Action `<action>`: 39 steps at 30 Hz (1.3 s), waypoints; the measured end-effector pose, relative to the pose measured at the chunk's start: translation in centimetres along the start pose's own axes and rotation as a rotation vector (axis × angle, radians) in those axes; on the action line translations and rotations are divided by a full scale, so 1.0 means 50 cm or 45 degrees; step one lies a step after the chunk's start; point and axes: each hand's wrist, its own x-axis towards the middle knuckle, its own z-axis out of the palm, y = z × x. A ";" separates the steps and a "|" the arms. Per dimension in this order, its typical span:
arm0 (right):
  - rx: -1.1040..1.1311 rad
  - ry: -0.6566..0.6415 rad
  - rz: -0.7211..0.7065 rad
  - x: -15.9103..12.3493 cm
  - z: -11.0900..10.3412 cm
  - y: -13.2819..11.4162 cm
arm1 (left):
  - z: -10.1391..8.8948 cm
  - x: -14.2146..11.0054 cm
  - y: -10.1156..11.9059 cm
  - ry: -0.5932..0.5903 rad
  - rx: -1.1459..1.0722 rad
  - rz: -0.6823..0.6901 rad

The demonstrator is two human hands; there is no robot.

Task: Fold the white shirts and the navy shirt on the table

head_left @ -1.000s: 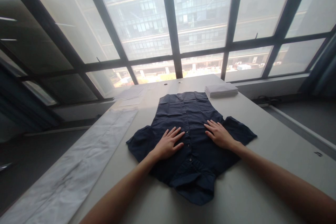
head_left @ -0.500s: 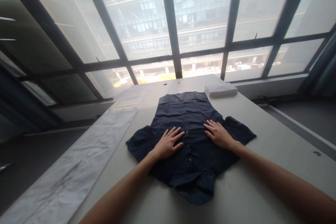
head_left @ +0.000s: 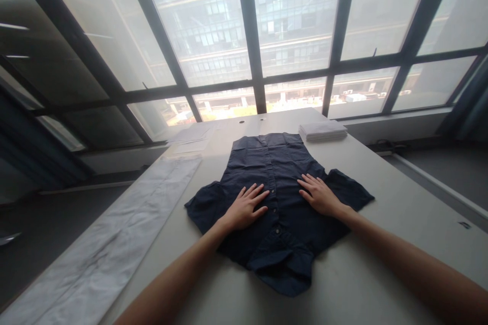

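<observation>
A dark navy button-front shirt (head_left: 282, 162) lies spread on a white table (head_left: 396, 198), its collar end toward me and its short sleeves out to both sides. Flat on the shirt, left of the button strip, rests my left hand (head_left: 247, 207) with fingers spread. My right hand (head_left: 319, 195) lies on the other side of the buttons, near the right sleeve, also palm down with its fingers apart. Neither hand grips the fabric. The collar area (head_left: 285, 266) looks slightly bunched.
A folded stack of white cloth (head_left: 323, 130) sits at the far right of the table. Along the left edge runs a long wrinkled white sheet (head_left: 114, 244), with papers (head_left: 190, 137) beyond it. Large windows (head_left: 293, 20) stand behind the table.
Both hands stay in the same place on the shirt. Only the camera view shifts very slightly.
</observation>
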 end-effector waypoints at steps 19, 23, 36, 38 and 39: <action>0.002 -0.026 -0.022 0.002 -0.001 0.011 | -0.005 -0.002 -0.007 -0.011 0.014 0.010; -0.008 -0.039 -0.040 0.002 -0.008 0.023 | 0.001 -0.001 -0.013 -0.006 0.032 0.011; -0.007 -0.028 -0.011 -0.001 -0.009 0.020 | -0.002 -0.002 -0.009 -0.005 0.035 0.001; 0.008 -0.022 -0.009 -0.002 -0.009 0.020 | -0.003 -0.001 -0.008 -0.008 0.031 0.000; 0.015 -0.019 -0.008 -0.002 -0.009 0.020 | -0.004 -0.001 -0.008 -0.009 0.029 -0.001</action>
